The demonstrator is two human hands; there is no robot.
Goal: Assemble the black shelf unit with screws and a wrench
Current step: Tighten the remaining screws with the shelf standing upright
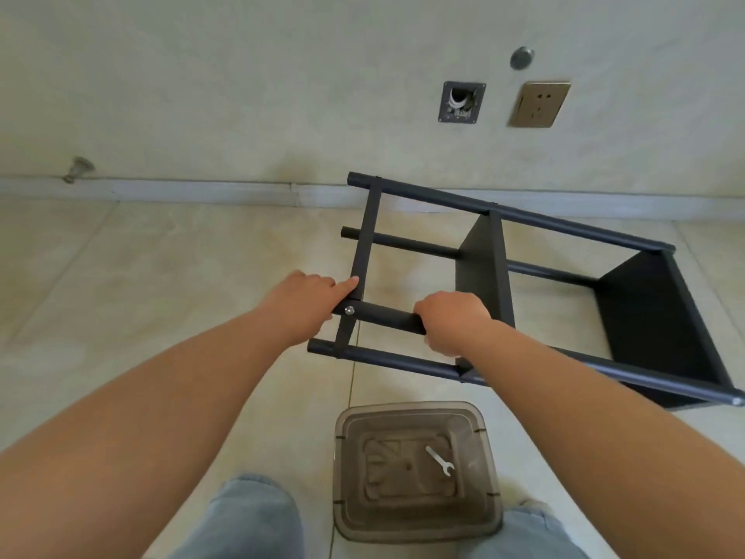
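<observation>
Black shelf unit (pixel 524 284) lay on its side on the tiled floor (pixel 161 276), near the wall (pixel 282 74).

Head view: right hand (pixel 451 322) had its fingers clamped round a round post (pixel 387 316); left hand (pixel 304 304) steadied the crossbar (pixel 365 244) beside a seated screw (pixel 349 311), forefinger straight, remaining fingers hidden. The wrench (pixel 439 460) lay unused in the clear bin (pixel 415 470) between the knees. Good practice would be keeping post and crossbar square before tightening. Open floor lay left; wall and baseboard (pixel 201 191) bounded the far side.
</observation>
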